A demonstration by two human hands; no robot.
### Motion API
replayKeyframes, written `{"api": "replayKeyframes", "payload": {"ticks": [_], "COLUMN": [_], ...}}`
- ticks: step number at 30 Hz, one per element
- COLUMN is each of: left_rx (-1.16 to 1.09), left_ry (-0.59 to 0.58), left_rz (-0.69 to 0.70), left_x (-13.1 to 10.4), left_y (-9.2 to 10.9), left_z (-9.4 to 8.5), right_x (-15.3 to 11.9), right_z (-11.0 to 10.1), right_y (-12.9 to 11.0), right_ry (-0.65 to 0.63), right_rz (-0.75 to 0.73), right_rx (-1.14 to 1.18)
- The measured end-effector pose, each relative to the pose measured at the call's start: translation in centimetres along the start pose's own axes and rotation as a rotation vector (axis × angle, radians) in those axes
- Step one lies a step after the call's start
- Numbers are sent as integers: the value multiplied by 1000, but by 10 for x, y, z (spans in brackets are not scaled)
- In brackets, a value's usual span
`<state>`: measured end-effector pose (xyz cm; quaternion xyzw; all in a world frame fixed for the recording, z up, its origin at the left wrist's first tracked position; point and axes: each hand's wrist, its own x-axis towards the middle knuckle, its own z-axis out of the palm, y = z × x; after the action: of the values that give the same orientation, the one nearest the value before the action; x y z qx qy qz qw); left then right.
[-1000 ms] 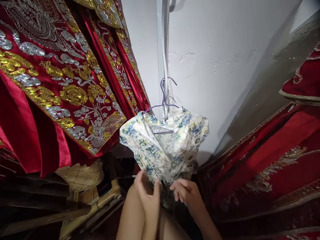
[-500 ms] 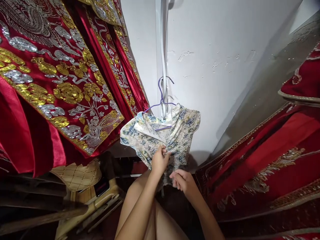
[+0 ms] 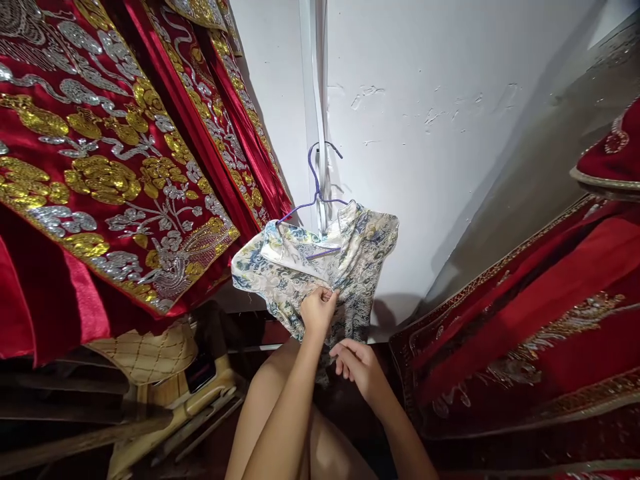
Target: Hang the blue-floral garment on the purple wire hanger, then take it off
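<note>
A sleeveless, flower-patterned blouse [image 3: 363,250] with a collar and blue-edged armholes hangs on a purple hanger [image 3: 316,190]. My left hand [image 3: 317,313] pinches the front edge of the blouse just below its V-shaped neck opening. Lower and to the right, my right hand [image 3: 359,363] is in front of the lower part of the blouse, its fingers loosely bent and apart, with nothing visible in them. The lower end of the blouse is dark and partly hidden behind my hands.
Behind the blouse is a white wall panel [image 3: 400,87] with a vertical white strip [image 3: 313,80]. Red embroidered garments [image 3: 115,173] hang at left, and more red clothing [image 3: 550,320] fills the right. A wooden chair [image 3: 200,400] with a quilted cream cover [image 3: 150,353] stands lower left.
My right hand has loosened from a tighter curl and shifted slightly left. My left hand keeps its pinch on the blouse. The whole view has shifted a little.
</note>
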<state>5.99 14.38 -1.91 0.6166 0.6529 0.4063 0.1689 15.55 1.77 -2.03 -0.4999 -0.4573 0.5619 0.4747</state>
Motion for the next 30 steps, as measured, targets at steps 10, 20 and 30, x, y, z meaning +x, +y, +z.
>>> {"api": "replayKeyframes", "payload": {"ticks": [10,20,30], "left_rx": [-120,-255,-354], "left_ry": [146,40,149], "left_rz": [39,3,-77], "left_x": [-2,-11,-13], "left_y": [-12,-13,-13], "left_z": [5,14,19], "right_x": [-13,-14,-19], "right_z": [2,0,-4], "right_y": [27,24,35], "right_ry": [2,-8,21], "right_rz": [132,129,166], "right_rx": [-12,-15,20]}}
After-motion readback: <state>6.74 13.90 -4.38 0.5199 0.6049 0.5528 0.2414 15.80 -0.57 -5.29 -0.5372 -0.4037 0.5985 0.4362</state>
